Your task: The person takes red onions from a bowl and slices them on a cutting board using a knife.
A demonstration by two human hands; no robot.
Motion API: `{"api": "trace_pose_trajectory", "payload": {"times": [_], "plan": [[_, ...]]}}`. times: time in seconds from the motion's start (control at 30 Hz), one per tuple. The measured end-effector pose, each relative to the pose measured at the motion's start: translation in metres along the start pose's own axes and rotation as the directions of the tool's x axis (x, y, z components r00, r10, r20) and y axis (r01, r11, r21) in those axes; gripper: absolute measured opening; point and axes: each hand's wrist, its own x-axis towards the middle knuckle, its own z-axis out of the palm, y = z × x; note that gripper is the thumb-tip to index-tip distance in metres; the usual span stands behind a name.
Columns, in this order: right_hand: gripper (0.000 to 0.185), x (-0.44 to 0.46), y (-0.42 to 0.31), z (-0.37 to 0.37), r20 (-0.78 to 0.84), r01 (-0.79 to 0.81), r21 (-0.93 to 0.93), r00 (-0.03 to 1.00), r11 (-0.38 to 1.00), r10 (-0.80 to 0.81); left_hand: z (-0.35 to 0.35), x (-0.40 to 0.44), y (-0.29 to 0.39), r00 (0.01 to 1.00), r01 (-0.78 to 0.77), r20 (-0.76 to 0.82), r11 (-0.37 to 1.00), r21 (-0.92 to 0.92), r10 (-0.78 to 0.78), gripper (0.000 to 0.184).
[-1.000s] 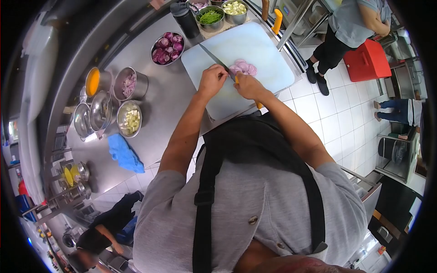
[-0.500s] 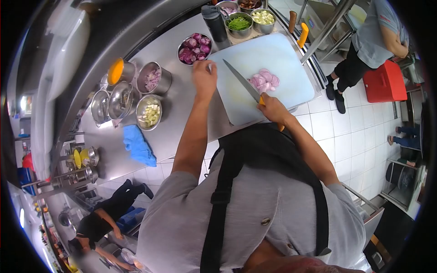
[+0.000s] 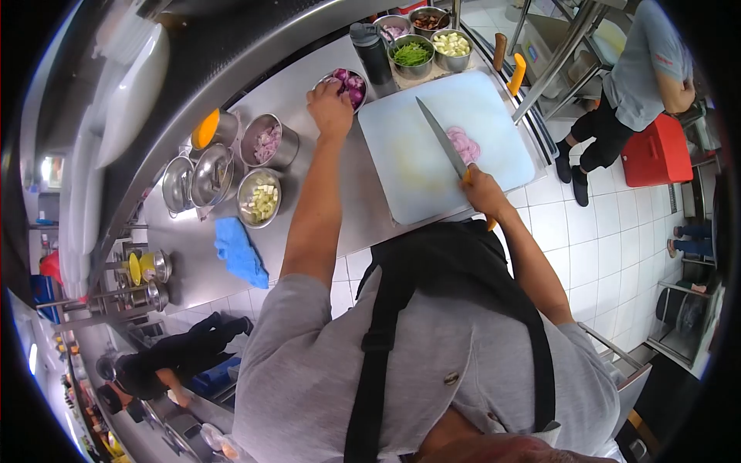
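From where I stand, the far left of the worktop (image 3: 340,208) carries a pot (image 3: 288,148) of chopped purple onion, a steel bowl (image 3: 261,224) of pale chunks just beside it, and a crumpled blue cloth (image 3: 240,253) nearer the edge. Moving right, the left hand (image 3: 330,108) reaches out to the bowl of purple onions (image 3: 354,92), fingers bent over its near left side; I can't tell whether they grip an onion or only touch. Getting hold of an onion looks like the step in hand, and I'd judge the next move calls for a firm hold on one, with the blade kept well clear of that arm. The onions sit right at the left fingertips, well apart from the right hand. Just right of their bowl lies the white chopping board (image 3: 401,181), and over it slants a long knife (image 3: 442,135), its tip pointing away from the wearer. Thin onion slices (image 3: 465,146) lie in a small heap just right of the blade. The right hand (image 3: 485,190) is wrapped around the knife's orange handle, by the board's near edge.
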Motion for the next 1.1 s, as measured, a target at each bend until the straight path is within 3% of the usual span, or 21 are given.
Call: {"api": "trace_pose_trajectory", "payload": {"times": [0.03, 0.13, 0.17, 0.2, 0.23, 0.27, 0.3, 0.33, 0.37, 0.4, 0.43, 0.47, 0.53, 0.63, 0.83, 0.97, 1.1], "plan": [[0.034, 0.001, 0.001, 0.004, -0.028, 0.024, -0.028, 0.999, 0.999, -0.025, 0.008, 0.006, 0.005, 0.997, -0.074, 0.017, 0.997, -0.014, 0.075, 0.04], [0.037, 0.005, 0.001, 0.01, -0.029, 0.011, -0.074, 0.999, 0.997, -0.013, 0.023, 0.023, 0.019, 0.982, -0.06, 0.186, 0.976, 0.208, 0.021, 0.034], [0.039, 0.005, 0.0, 0.014, -0.053, 0.019, -0.087, 0.998, 0.996, -0.024, 0.024, 0.025, 0.022, 0.985, -0.085, 0.165, 0.958, 0.275, 0.04, 0.029], [0.037, 0.013, 0.022, 0.023, 0.048, 0.22, -0.226, 0.976, 0.949, -0.214, 0.047, 0.036, -0.002, 0.98, -0.171, 0.156, 0.926, 0.337, 0.124, 0.026], [0.025, 0.041, 0.084, 0.068, -0.037, 0.449, -0.374, 0.867, 0.811, -0.497, 0.043, 0.048, 0.002, 0.949, -0.175, 0.312, 0.904, 0.39, 0.05, 0.026], [0.023, 0.043, 0.082, 0.073, -0.059, 0.352, -0.277, 0.923, 0.894, -0.381, 0.073, 0.057, -0.032, 0.889, -0.449, 0.302, 0.78, 0.435, 0.343, 0.026], [0.025, 0.048, 0.083, 0.082, -0.069, 0.3, -0.239, 0.944, 0.924, -0.324, 0.037, 0.045, 0.003, 0.936, -0.339, 0.231, 0.86, 0.382, 0.267, 0.027], [0.028, 0.053, 0.082, 0.089, -0.079, 0.246, -0.2, 0.961, 0.948, -0.266, 0.057, 0.057, -0.02, 0.874, -0.454, 0.361, 0.813, 0.365, 0.326, 0.028], [0.033, 0.04, 0.06, 0.069, -0.002, 0.156, -0.181, 0.987, 0.971, -0.159, 0.026, 0.043, 0.016, 0.962, -0.239, 0.188, 0.942, 0.236, 0.197, 0.026], [0.04, 0.025, 0.033, 0.045, 0.074, 0.063, -0.177, 0.996, 0.982, -0.05, 0.017, 0.038, 0.032, 0.976, -0.175, 0.149, 0.977, 0.125, 0.156, 0.022], [0.043, 0.02, 0.026, 0.046, 0.012, -0.012, -0.105, 1.0, 0.994, 0.013, 0.023, 0.027, 0.029, 0.974, -0.224, 0.034, 0.97, 0.089, 0.222, 0.021], [0.043, 0.005, 0.002, 0.025, 0.043, -0.053, -0.091, 0.997, 0.994, 0.057, 0.029, 0.015, 0.031, 0.97, -0.244, 0.017, 0.967, 0.073, 0.243, 0.025], [0.043, -0.006, -0.006, 0.014, 0.046, -0.068, -0.072, 0.996, 0.995, 0.071, 0.033, -0.017, 0.045, 0.969, -0.176, 0.189, 0.982, 0.066, 0.161, 0.028], [0.041, -0.001, -0.005, 0.012, 0.05, -0.071, -0.05, 0.996, 0.996, 0.073, 0.06, -0.043, 0.045, 0.892, -0.412, 0.129, 0.896, -0.166, 0.434, 0.036], [0.04, -0.003, -0.013, 0.008, 0.057, -0.104, -0.042, 0.993, 0.994, 0.106, 0.072, -0.067, 0.065, 0.93, -0.227, 0.164, 0.864, -0.449, 0.33, 0.041], [0.042, -0.003, -0.012, 0.01, 0.022, -0.088, -0.085, 0.996, 0.992, 0.09, 0.074, -0.071, 0.065, 0.945, -0.117, 0.197, 0.832, -0.542, 0.261, 0.036], [0.042, -0.004, -0.014, 0.006, 0.04, -0.103, -0.065, 0.994, 0.992, 0.106, 0.057, -0.095, 0.075, 0.927, -0.132, 0.235, 0.839, -0.527, 0.293, 0.033]]}}
